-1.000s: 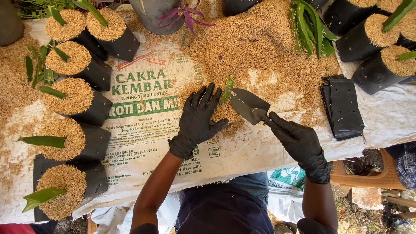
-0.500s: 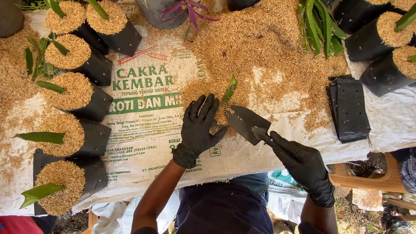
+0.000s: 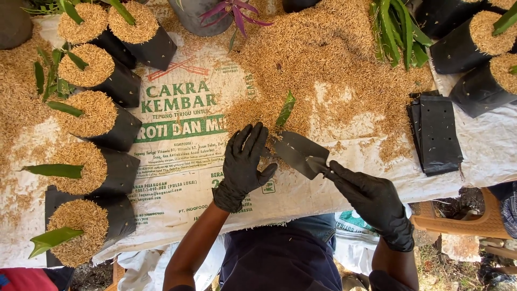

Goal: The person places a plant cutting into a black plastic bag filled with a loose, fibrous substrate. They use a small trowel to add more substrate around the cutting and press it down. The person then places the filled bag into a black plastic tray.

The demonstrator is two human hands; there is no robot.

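Both my hands wear black gloves. My right hand (image 3: 373,199) grips the handle of a dark metal trowel (image 3: 299,152), whose blade lies flat on the white printed sack (image 3: 177,178) covering the table. My left hand (image 3: 243,161) rests open on the sack, fingers spread, just left of the blade and touching its edge. A single green leaf (image 3: 285,109) lies on the rice husks right beyond the blade. A large heap of tan rice husks (image 3: 323,59) spreads over the sack further back.
Several black grow bags filled with husk and green leaf cuttings (image 3: 86,167) stand along the left. More filled bags (image 3: 474,37) stand at the back right. A stack of flat empty black bags (image 3: 436,132) lies right. Green leaves (image 3: 393,32) and a purple plant (image 3: 231,11) lie at the back.
Both hands and the trowel have shifted slightly toward me and to the left. The left hand stays spread beside the blade; the grip on the trowel is unchanged.
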